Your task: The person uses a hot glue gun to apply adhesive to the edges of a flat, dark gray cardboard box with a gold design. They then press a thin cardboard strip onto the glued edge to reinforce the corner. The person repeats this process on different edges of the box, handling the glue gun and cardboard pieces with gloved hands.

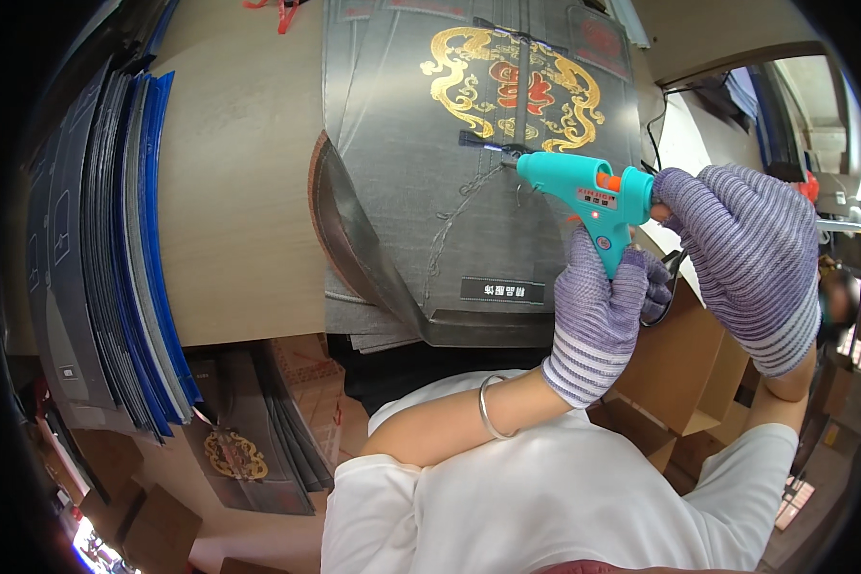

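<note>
A teal glue gun with an orange part at its top points left over a grey printed bag. My left hand, in a purple-and-white striped glove, is closed around its handle. In a matching glove, my right hand is closed at the gun's rear end; what its fingers pinch there is hidden. The nozzle is just below a small dark tassel-like strip on the bag, and I cannot tell if it touches. Above lies a gold ornament with a red figure in the middle.
The bag lies on a pale wooden table, its brown-edged flap curled up at lower left. A stack of dark and blue flat pieces stands at the left. More printed bags hang below the table edge. Cardboard boxes are at right.
</note>
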### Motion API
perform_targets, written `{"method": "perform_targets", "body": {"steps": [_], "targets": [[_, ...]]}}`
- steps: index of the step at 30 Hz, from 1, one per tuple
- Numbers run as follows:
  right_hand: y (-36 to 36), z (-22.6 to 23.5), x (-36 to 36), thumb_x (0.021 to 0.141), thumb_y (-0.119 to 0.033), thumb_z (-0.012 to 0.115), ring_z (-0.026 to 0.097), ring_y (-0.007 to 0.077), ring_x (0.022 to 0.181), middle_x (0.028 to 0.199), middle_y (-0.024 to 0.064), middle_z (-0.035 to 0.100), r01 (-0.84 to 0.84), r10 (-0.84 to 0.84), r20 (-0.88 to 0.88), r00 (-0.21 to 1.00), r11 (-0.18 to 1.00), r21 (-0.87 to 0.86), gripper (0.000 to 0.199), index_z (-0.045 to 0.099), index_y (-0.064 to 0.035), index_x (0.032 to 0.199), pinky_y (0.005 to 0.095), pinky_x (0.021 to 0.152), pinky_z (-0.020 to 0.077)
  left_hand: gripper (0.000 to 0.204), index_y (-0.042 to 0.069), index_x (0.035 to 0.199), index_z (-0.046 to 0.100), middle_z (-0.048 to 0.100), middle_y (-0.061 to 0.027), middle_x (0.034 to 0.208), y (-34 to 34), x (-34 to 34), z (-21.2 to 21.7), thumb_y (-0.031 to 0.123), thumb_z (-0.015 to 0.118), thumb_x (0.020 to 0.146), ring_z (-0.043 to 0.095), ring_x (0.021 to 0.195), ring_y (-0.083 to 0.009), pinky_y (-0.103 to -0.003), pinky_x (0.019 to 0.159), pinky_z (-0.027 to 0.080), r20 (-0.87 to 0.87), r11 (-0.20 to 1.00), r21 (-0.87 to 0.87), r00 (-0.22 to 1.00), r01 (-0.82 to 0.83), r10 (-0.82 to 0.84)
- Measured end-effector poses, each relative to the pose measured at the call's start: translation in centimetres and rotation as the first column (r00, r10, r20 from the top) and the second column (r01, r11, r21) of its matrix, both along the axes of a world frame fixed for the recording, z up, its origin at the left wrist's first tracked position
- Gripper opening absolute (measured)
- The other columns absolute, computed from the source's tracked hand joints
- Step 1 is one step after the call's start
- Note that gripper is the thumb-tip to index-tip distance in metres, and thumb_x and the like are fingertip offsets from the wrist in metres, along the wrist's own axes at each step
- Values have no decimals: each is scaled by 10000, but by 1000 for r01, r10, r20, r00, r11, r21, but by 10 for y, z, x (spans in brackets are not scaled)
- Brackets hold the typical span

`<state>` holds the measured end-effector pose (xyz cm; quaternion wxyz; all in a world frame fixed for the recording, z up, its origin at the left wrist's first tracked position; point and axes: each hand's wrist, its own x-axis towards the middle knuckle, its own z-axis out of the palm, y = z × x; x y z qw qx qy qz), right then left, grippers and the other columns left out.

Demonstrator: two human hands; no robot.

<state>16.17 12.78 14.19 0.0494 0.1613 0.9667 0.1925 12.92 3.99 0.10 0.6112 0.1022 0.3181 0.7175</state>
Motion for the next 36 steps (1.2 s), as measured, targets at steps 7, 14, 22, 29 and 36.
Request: {"method": "perform_targets", "body": {"steps": [7,14,22,29,36], "targets": [[3,0,5,790,-167,689,593,207,634,682,37,584,18,-19,25,1000,1000,22,220,656,-74,987,347,570,453,280,44,1229,404,656,-144,906,5,5,-1,241,433,1032,684,723,-201,-288,619,587,85,1000,-7,996,28,-27],[1,-4,6,772,-138,728,628,257,723,810,68,639,7,-7,-144,990,1000,-6,361,629,-67,1112,380,678,501,313,2,1246,353,644,-102,839,8,8,6,174,467,1011,661,668,-150,-263,603,566,-32,992,-42,993,-118,116],[10,15,8,743,-134,751,621,238,711,815,83,640,-8,6,-73,997,999,-33,343,644,-51,1058,358,645,495,251,34,1174,333,633,-163,863,1,2,6,220,423,1032,690,695,-236,-316,592,605,100,1000,-1,995,-20,20],[-9,18,5,729,-131,757,606,213,673,727,60,624,-6,6,-4,1000,996,92,227,666,-56,923,338,594,477,285,-6,1189,333,627,-113,798,6,5,10,208,430,1028,652,622,-163,-271,545,566,65,998,-21,996,-60,61],[-5,12,9,738,-157,750,590,216,662,732,56,623,-29,33,-29,999,991,133,223,668,-56,918,361,601,466,282,33,1184,321,625,-144,815,5,2,1,254,411,1034,659,595,-212,-306,494,588,-33,1000,-14,999,-4,4]]}}
